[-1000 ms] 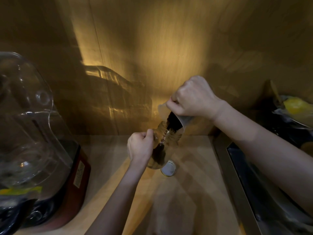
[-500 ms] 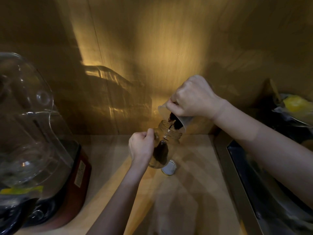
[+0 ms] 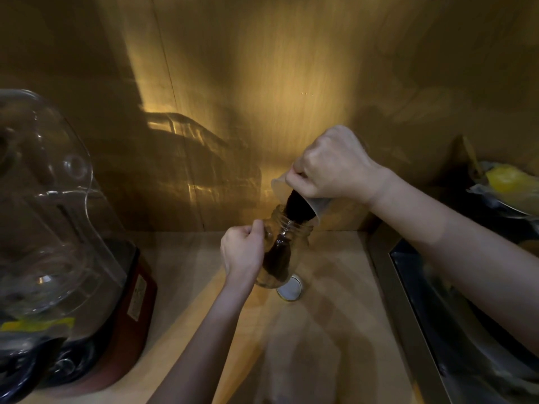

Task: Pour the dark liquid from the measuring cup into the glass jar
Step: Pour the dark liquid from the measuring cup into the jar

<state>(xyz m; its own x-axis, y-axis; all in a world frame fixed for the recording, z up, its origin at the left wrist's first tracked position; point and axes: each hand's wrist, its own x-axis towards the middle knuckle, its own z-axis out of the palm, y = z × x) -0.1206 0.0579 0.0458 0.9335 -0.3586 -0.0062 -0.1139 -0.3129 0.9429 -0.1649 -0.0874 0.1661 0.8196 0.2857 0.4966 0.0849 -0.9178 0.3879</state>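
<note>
My left hand grips the clear glass jar from its left side, holding it tilted just above the wooden counter. My right hand holds a translucent measuring cup tipped steeply over the jar's mouth. Dark liquid runs from the cup's lip into the jar and pools dark in its lower part. My left fingers hide the jar's left wall.
The jar's white lid lies flat on the counter just right of the jar's base. A blender with a clear jug and red base stands at the left. A steel sink runs along the right; a dish with something yellow sits behind it.
Dark liquid has kept flowing from the cup and the dark pool in the jar has grown. Both hands have stayed nearly in place.
</note>
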